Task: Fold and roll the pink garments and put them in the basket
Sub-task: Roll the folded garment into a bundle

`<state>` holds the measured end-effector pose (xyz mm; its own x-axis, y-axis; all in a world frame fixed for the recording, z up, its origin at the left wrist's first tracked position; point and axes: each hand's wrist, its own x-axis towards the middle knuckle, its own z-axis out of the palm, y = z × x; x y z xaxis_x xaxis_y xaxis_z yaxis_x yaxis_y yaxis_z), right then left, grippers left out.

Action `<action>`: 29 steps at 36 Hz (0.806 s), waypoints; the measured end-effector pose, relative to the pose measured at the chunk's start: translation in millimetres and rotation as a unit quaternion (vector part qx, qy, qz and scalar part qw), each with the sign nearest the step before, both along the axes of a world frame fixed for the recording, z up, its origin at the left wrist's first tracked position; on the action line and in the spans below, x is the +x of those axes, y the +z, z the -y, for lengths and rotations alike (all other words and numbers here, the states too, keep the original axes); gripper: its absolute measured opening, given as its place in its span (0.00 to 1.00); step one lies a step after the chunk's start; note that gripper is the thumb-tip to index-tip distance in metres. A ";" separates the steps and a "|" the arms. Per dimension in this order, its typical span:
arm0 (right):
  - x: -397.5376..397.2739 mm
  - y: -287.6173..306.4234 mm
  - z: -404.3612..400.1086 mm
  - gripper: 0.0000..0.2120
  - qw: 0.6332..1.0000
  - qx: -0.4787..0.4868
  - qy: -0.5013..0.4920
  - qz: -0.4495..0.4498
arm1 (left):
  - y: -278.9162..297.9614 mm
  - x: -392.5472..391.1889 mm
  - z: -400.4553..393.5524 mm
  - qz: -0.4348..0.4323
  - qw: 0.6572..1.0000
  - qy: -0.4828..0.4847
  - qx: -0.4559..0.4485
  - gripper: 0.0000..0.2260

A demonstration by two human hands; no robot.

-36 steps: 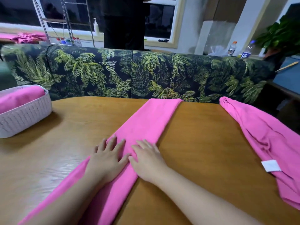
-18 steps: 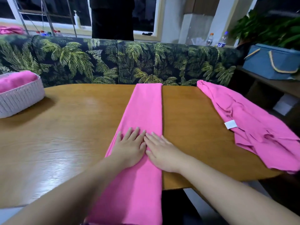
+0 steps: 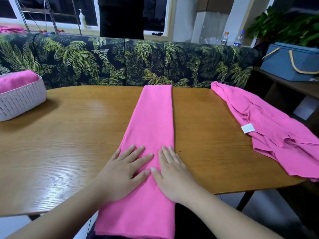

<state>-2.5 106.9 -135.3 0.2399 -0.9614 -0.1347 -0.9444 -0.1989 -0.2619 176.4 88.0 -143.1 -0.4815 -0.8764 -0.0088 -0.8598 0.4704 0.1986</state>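
Note:
A pink garment folded into a long narrow strip (image 3: 152, 118) lies across the middle of the wooden table (image 3: 77, 135), its near end hanging over the front edge. My left hand (image 3: 124, 169) and my right hand (image 3: 172, 173) press flat on the strip side by side, fingers straight, thumbs almost touching. A second pink garment (image 3: 269, 128) with a white label lies loose and crumpled at the table's right end. The white woven basket (image 3: 19, 100) stands at the far left with a rolled pink garment (image 3: 17, 80) inside.
A palm-print sofa back (image 3: 120, 62) runs behind the table. A blue bag (image 3: 290, 61) sits on a shelf at the right, with bottles and a plant behind. A person in dark clothes (image 3: 120, 16) stands beyond the sofa.
The view has swung so the strip now runs straight away from me. Both hands have stayed flat on it, spreading slightly apart and sliding a little nearer the front edge.

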 end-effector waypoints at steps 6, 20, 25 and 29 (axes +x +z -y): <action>-22.2 7.6 40.7 0.31 0.999 0.017 0.026 -0.028 | -0.7 -21.7 25.2 -0.007 1.000 0.023 -0.007 0.39; -51.0 6.7 74.4 0.26 0.998 -0.004 0.068 -0.004 | 3.3 -25.1 53.7 -0.005 0.995 -0.100 -0.005 0.43; -69.4 5.5 7.5 0.25 0.984 -0.027 0.178 -0.006 | 3.1 6.5 5.6 -0.022 0.985 -0.165 0.031 0.32; -83.6 3.3 -30.7 0.26 0.976 -0.033 0.217 0.000 | -2.2 24.1 -17.7 -0.068 0.981 -0.181 0.010 0.33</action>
